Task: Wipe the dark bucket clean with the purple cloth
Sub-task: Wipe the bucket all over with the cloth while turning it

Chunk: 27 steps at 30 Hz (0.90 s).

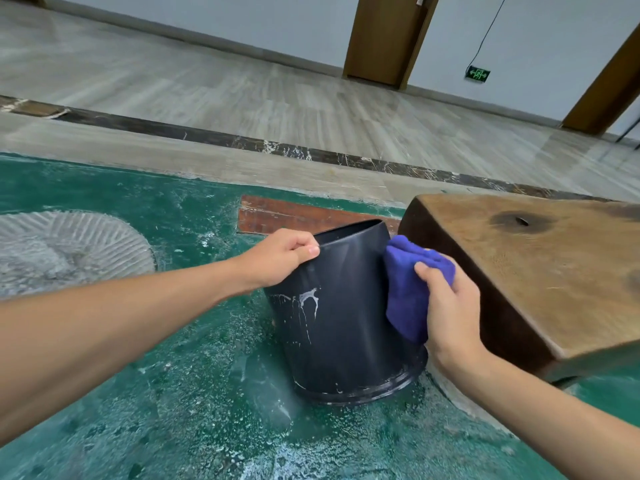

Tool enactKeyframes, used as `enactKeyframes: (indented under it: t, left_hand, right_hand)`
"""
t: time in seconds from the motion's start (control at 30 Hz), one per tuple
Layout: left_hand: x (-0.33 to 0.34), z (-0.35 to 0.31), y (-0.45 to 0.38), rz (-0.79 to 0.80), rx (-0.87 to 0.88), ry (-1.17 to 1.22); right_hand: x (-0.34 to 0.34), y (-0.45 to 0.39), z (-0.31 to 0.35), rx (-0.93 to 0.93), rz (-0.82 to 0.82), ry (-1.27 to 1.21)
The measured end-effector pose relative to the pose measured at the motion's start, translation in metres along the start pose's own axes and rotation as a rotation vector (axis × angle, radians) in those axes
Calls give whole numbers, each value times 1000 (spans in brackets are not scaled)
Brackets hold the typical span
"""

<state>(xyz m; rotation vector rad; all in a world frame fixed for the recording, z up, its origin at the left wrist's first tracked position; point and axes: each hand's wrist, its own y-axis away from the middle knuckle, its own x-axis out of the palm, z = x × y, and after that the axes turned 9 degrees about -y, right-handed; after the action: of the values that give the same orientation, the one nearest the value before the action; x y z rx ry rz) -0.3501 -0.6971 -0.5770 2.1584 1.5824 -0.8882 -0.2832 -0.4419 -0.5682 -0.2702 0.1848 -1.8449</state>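
Observation:
The dark bucket stands on a green floor at the middle of the view, tilted away from me, with white drip stains on its near side. My left hand grips the bucket's upper rim on the left. My right hand holds the folded purple cloth and presses it against the bucket's right outer wall. The bucket's inside is mostly hidden from this angle.
A thick wooden slab sits close to the right of the bucket, right beside my right hand. The green floor is scuffed and speckled white. A pale ribbed patch lies at the left. Beyond are marble tiles and brown door frames.

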Motion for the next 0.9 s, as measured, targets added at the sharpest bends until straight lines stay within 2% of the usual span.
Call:
enactKeyframes:
  t: [0.13,0.37,0.5,0.67,0.9]
  left_hand:
    - [0,-8,3,-62,-65,3]
    - [-13,-6,21,-58,-219,-17]
    - [-24,-13,22,31,-272,33]
    - [-49,2,30,119,-285,284]
    - [-65,24,36,310,-182,183]
  right_hand:
    - [16,-17,4,-48,-73,52]
    - [57,-5,-16,-33,94,128]
    - [71,2,-20,-47,174,172]
    - [68,-3,-31,45,157,161]
    - [64,-7,-38,43,148,218]
